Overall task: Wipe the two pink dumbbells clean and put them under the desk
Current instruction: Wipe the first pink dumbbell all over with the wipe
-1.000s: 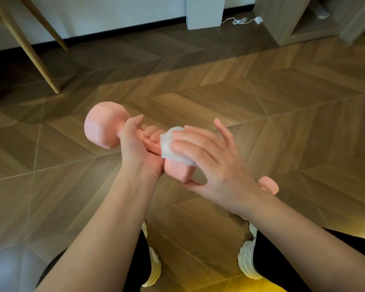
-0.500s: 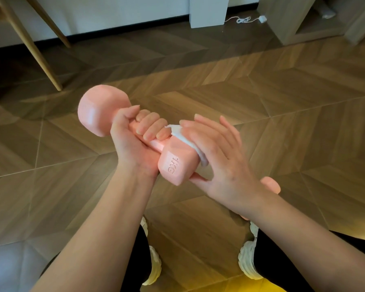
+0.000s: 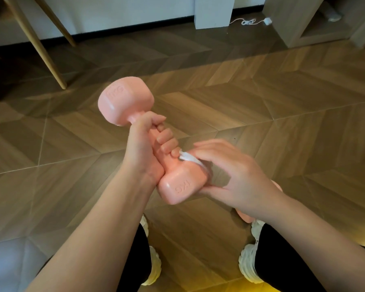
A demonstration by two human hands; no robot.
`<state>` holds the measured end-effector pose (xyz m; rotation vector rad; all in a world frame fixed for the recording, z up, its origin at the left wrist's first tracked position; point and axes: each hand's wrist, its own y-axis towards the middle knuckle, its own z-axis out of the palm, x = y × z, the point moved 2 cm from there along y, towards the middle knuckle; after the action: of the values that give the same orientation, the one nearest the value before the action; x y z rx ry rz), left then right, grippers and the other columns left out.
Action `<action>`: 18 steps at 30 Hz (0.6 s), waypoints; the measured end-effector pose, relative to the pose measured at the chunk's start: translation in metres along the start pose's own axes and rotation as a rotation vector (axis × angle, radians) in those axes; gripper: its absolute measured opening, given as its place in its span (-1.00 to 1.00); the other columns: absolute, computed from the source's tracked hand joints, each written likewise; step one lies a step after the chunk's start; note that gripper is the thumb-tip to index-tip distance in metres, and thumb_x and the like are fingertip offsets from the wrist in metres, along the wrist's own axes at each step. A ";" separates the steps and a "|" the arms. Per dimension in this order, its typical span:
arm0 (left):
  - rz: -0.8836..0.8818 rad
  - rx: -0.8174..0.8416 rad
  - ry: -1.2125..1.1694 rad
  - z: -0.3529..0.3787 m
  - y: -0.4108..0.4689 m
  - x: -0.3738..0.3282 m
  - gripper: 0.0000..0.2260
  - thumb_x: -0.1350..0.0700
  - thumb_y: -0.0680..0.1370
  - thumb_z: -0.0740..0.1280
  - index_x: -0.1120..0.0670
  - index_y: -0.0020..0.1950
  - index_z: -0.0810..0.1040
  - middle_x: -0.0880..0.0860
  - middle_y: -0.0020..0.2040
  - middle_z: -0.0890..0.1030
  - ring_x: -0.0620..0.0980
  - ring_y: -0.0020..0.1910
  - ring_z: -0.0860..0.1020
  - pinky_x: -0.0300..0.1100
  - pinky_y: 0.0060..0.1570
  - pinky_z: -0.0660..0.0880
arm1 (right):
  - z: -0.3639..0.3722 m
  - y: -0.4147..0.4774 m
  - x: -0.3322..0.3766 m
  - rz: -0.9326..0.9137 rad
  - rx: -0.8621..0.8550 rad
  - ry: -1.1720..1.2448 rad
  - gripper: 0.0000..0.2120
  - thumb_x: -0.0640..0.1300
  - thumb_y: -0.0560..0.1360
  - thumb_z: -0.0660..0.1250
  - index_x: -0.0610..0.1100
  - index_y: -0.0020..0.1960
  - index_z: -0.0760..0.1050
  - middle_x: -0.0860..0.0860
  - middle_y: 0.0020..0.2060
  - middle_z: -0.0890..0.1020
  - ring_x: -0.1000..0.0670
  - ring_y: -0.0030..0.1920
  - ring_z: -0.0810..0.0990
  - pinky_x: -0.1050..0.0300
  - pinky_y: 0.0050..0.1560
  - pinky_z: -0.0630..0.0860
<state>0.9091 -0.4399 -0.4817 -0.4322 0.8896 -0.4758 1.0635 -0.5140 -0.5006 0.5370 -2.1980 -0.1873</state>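
My left hand (image 3: 144, 148) grips the handle of a pink dumbbell (image 3: 125, 102), held above the floor with one head up and away and the near head, marked 1KG, pointing toward me. My right hand (image 3: 232, 175) presses a white wipe (image 3: 191, 160) against the right side of that near head, with the thumb under the head. A second pink dumbbell (image 3: 243, 216) lies on the floor under my right wrist, mostly hidden by the arm.
Wooden herringbone floor (image 3: 261, 114) all around. Slanted wooden legs (image 3: 40, 49) stand at the far left. A white block (image 3: 214, 11) and a white cable (image 3: 249, 22) lie by the far wall, and a wooden shelf unit (image 3: 299, 24) stands far right. My shoes (image 3: 249, 264) are below.
The dumbbell has tilted more upright, its far head rising and swinging right. My right hand with the wipe has slid from the top of the near head to its right side.
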 end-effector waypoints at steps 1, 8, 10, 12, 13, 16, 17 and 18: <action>-0.007 0.006 0.008 -0.001 0.000 0.001 -0.75 0.15 0.50 0.17 0.02 -0.36 0.21 -0.06 -0.57 0.17 -0.09 -0.62 0.15 -0.28 -0.56 0.21 | 0.002 -0.001 0.000 -0.024 -0.010 -0.003 -0.47 -0.01 0.35 0.57 -0.10 0.25 0.52 0.02 0.18 0.59 -0.01 0.27 0.51 -0.14 0.20 0.46; -0.063 0.040 0.146 -0.002 -0.005 0.007 -0.72 0.16 0.50 0.17 0.04 -0.40 0.23 -0.03 -0.56 0.16 -0.07 -0.62 0.13 -0.26 -0.52 0.16 | 0.016 0.000 -0.012 0.050 0.177 -0.031 -0.46 0.23 0.31 0.47 0.06 0.21 0.46 0.10 0.08 0.59 0.05 0.19 0.50 -0.11 0.17 0.44; -0.067 0.043 0.194 0.001 -0.007 0.009 -0.72 0.17 0.51 0.17 0.05 -0.40 0.22 -0.03 -0.58 0.17 -0.07 -0.62 0.14 -0.27 -0.53 0.15 | 0.017 -0.003 -0.010 0.004 0.167 -0.046 -0.48 0.19 0.32 0.49 0.05 0.20 0.44 0.08 0.10 0.59 0.01 0.23 0.51 -0.13 0.18 0.45; -0.060 0.047 0.206 0.001 -0.006 0.008 -0.73 0.17 0.51 0.17 0.05 -0.39 0.22 -0.03 -0.58 0.18 -0.07 -0.62 0.14 -0.28 -0.54 0.16 | 0.016 -0.007 -0.006 -0.041 0.074 -0.091 -0.48 0.13 0.31 0.52 -0.04 0.18 0.50 0.04 0.09 0.62 0.00 0.21 0.53 -0.06 0.18 0.44; -0.054 0.051 0.202 0.001 -0.006 0.007 -0.73 0.17 0.51 0.17 0.04 -0.38 0.22 -0.03 -0.58 0.17 -0.06 -0.61 0.13 -0.28 -0.54 0.17 | 0.015 -0.007 -0.004 -0.041 0.038 -0.100 -0.48 0.11 0.30 0.53 -0.09 0.17 0.54 0.03 0.08 0.63 0.00 0.20 0.54 -0.03 0.17 0.44; -0.040 0.070 0.196 0.001 -0.005 0.007 -0.73 0.18 0.51 0.16 0.05 -0.38 0.21 -0.03 -0.58 0.17 -0.06 -0.61 0.13 -0.27 -0.54 0.16 | 0.016 -0.006 -0.006 0.031 0.112 -0.055 -0.48 0.14 0.33 0.50 -0.08 0.19 0.54 0.08 0.10 0.60 0.03 0.20 0.52 -0.07 0.14 0.46; -0.042 0.086 0.202 0.001 -0.005 0.008 -0.73 0.18 0.50 0.15 0.05 -0.39 0.21 -0.03 -0.58 0.17 -0.06 -0.62 0.13 -0.26 -0.54 0.16 | 0.017 -0.005 -0.007 0.056 0.177 -0.031 -0.49 0.16 0.34 0.48 -0.04 0.20 0.52 0.11 0.12 0.58 0.04 0.20 0.51 -0.09 0.14 0.46; -0.046 0.106 0.214 0.001 -0.005 0.009 -0.73 0.19 0.50 0.15 0.06 -0.39 0.22 -0.02 -0.59 0.17 -0.06 -0.63 0.13 -0.25 -0.54 0.17 | 0.018 -0.005 -0.008 0.069 0.233 -0.015 -0.50 0.17 0.35 0.46 -0.02 0.21 0.51 0.13 0.13 0.57 0.04 0.20 0.50 -0.11 0.14 0.46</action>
<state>0.9143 -0.4488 -0.4843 -0.3087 1.0568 -0.6173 1.0556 -0.5155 -0.5196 0.5871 -2.2636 0.1032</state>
